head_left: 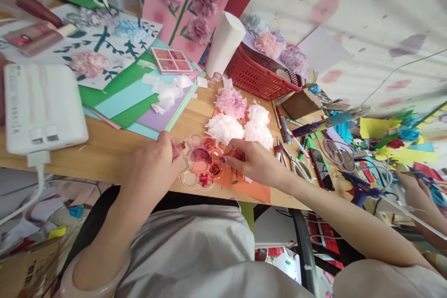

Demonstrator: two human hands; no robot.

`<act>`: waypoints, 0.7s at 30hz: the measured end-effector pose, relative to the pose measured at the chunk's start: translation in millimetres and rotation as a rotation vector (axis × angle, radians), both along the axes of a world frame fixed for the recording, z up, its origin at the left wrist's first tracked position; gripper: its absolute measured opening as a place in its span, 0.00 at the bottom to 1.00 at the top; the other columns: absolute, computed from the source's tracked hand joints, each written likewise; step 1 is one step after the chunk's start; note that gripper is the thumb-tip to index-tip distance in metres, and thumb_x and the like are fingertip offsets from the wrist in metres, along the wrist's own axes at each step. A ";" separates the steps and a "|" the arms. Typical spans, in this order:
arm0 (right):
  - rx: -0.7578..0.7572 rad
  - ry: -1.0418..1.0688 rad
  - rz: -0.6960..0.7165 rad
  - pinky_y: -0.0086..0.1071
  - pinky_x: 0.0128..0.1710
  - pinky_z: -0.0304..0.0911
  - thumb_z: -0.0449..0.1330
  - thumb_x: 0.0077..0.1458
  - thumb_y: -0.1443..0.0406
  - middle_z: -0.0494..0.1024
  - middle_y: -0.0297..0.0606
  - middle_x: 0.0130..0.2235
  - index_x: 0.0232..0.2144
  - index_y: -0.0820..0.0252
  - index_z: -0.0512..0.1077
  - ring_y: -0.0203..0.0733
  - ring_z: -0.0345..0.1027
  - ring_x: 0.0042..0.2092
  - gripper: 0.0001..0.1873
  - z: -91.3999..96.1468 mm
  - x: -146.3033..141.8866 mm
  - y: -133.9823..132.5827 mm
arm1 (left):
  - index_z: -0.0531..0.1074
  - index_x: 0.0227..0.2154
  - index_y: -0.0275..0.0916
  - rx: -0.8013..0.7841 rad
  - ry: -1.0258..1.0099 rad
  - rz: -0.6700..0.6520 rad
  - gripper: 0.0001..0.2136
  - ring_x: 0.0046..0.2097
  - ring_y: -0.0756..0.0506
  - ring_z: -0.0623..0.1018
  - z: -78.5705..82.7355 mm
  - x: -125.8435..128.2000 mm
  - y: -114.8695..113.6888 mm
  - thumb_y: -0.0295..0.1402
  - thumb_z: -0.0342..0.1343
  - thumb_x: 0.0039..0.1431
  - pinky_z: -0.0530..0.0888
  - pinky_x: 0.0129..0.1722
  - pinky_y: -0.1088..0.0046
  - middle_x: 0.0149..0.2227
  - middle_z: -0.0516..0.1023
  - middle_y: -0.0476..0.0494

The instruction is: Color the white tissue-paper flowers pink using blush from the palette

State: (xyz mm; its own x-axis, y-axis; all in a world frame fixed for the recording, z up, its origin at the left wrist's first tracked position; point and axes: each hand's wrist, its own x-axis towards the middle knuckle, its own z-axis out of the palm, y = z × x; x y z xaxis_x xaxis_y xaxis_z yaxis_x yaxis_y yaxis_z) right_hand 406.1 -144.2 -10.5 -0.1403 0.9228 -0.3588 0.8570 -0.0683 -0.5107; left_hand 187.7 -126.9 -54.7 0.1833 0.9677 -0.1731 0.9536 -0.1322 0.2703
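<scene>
A clear flower-shaped paint palette (pixel 190 179) lies at the table's front edge, with red and dark pink paint in several wells. My left hand (pixel 159 165) is closed at the palette's left rim, its fingers curled; what they grip, if anything, is hidden. Over the right-hand wells, my right hand (pixel 253 162) is closed in a pinch; anything between the fingertips is too small to make out. Behind the palette, fluffy white paper flowers (pixel 224 128) and a pink one (pixel 230 102) rest on an orange sheet (pixel 256 192), which extends under my right hand.
A white paper roll (pixel 225 44) stands before a red basket (pixel 261 74). Coloured paper (pixel 122 98) and torn white tissue (pixel 171 95) lie left, near a white power bank (pixel 44 109). Scissors (pixel 298 165), pens and a blue glue gun (pixel 361 188) are right. Another person's hand (pixel 414 191) shows far right.
</scene>
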 end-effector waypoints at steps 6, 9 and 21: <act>0.045 -0.080 0.019 0.27 0.22 0.51 0.59 0.58 0.64 0.67 0.27 0.20 0.24 0.57 0.61 0.31 0.56 0.21 0.13 -4.3 -3.5 4.3 | 0.65 0.38 0.40 -0.004 0.002 0.000 0.12 0.35 0.33 0.81 0.7 0.2 2.4 0.41 0.40 0.66 0.57 0.27 0.65 0.31 0.80 0.38; 0.065 -0.100 0.018 0.28 0.22 0.50 0.59 0.59 0.62 0.66 0.27 0.20 0.24 0.57 0.63 0.32 0.55 0.21 0.13 -8.1 -2.4 3.2 | 0.65 0.38 0.40 -0.013 0.000 0.002 0.12 0.34 0.33 0.81 0.9 0.9 2.9 0.40 0.41 0.65 0.57 0.27 0.65 0.30 0.80 0.38; 0.169 -0.168 0.016 0.29 0.23 0.47 0.59 0.62 0.55 0.63 0.27 0.18 0.20 0.58 0.61 0.31 0.49 0.21 0.22 -18.2 -2.7 6.6 | 0.64 0.39 0.40 -0.020 0.005 0.007 0.11 0.37 0.30 0.81 0.2 0.8 2.6 0.39 0.40 0.65 0.57 0.28 0.64 0.32 0.80 0.37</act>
